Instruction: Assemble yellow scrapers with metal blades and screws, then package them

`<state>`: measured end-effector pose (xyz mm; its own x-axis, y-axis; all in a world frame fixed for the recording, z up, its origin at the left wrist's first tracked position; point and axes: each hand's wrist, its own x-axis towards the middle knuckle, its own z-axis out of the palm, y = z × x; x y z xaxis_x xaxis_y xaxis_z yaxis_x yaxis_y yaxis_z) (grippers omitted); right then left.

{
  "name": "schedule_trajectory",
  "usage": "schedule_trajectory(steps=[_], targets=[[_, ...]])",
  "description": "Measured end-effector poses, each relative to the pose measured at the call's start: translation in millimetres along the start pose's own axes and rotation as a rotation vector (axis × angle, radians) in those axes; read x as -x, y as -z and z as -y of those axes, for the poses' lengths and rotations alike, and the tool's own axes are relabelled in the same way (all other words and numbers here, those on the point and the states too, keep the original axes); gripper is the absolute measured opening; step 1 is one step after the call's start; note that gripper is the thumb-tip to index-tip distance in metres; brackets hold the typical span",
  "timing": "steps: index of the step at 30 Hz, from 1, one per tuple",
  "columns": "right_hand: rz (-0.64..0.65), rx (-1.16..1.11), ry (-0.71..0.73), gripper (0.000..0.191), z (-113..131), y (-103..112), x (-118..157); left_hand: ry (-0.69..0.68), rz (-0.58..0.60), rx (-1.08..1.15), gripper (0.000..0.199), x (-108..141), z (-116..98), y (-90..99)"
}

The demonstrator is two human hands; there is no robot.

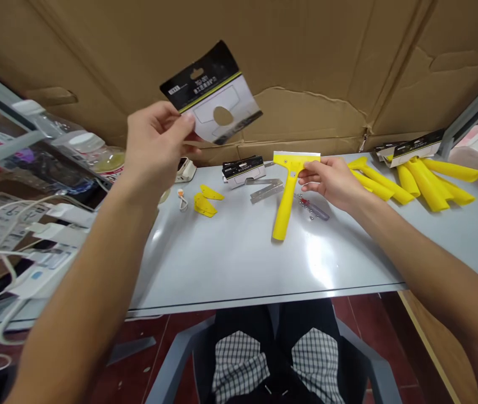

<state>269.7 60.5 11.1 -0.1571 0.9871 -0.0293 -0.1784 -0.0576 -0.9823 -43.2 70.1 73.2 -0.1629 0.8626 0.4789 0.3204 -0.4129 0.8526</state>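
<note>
Pinched by its lower left edge, a black and white cardboard packaging card [211,92] with a round hole is raised in my left hand [156,140]. My right hand [327,178] grips a yellow scraper [287,196] at its head, with the metal blade edge up and the handle hanging down. Behind and left of the scraper lie metal blades [266,191] and a stack of black and white cards [244,171]. Under my right hand a screwdriver [315,210] rests among small screws [305,203]. Yellow flat pieces [205,202] lie farther left.
Several yellow handles [430,182] are piled at the right, with more cards [415,147] behind them. A short cable [182,200] lies left of the yellow pieces. White power strips [49,264] and bottles [95,151] crowd the left side. Cardboard [306,67] walls the back.
</note>
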Motion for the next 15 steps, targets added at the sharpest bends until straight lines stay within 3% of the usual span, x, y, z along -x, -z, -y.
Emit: schedule_trajectory(steps=[4, 8, 12, 15], targets=[[-0.074, -0.04, 0.033, 0.014, 3, 10, -8, 0.03, 0.218, 0.009, 0.037, 43, -16, -22.4], [-0.176, -0.116, 0.049, 0.02, 10, 20, -16, 0.194, 0.44, 0.07, 0.031, 68, 2, -32.5], [-0.251, -0.157, 0.056, 0.019, 16, 27, -19, 0.468, 0.502, 0.265, 0.031, 78, 24, -37.6], [-0.301, -0.16, 0.064, 0.02, 17, 29, -21, 0.544, 0.507, 0.241, 0.025, 85, 32, -45.6]])
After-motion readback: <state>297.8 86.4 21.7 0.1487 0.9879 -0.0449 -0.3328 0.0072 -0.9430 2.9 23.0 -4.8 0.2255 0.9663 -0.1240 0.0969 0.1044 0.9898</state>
